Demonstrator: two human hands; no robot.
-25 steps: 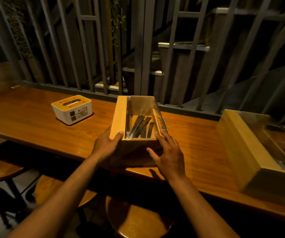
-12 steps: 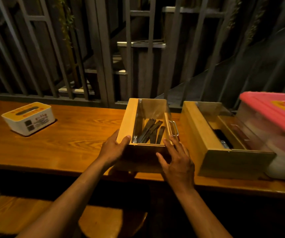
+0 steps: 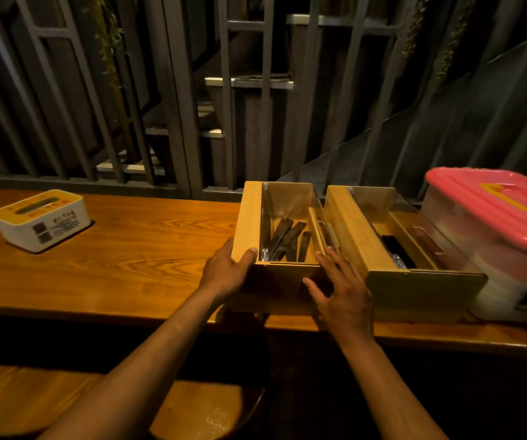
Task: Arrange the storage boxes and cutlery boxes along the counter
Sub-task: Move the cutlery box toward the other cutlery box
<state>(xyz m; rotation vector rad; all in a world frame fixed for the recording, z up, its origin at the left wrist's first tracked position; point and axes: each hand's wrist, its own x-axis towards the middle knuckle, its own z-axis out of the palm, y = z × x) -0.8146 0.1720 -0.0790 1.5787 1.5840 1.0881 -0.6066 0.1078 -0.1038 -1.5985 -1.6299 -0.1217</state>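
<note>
A wooden cutlery box [image 3: 247, 223] with a clear lid and dark utensils inside sits on the counter [image 3: 135, 249]. My left hand [image 3: 224, 271] grips its near left corner, thumb on the top rim. My right hand [image 3: 340, 290] lies against its near right corner with fingers spread, not wrapped around anything. A second wooden cutlery box [image 3: 351, 230] stands right beside it on the right, almost touching. Further right is a clear storage box with a pink lid [image 3: 490, 204].
A white and yellow tissue box [image 3: 38, 220] sits at the counter's left. A metal railing [image 3: 173, 128] runs behind the counter's far edge. Round wooden stools [image 3: 192, 411] stand below the near edge.
The cutlery box in my hands has slid right along the counter, away from the tissue box, and now sits close against the second wooden box. My right hand has shifted to the near corner.
</note>
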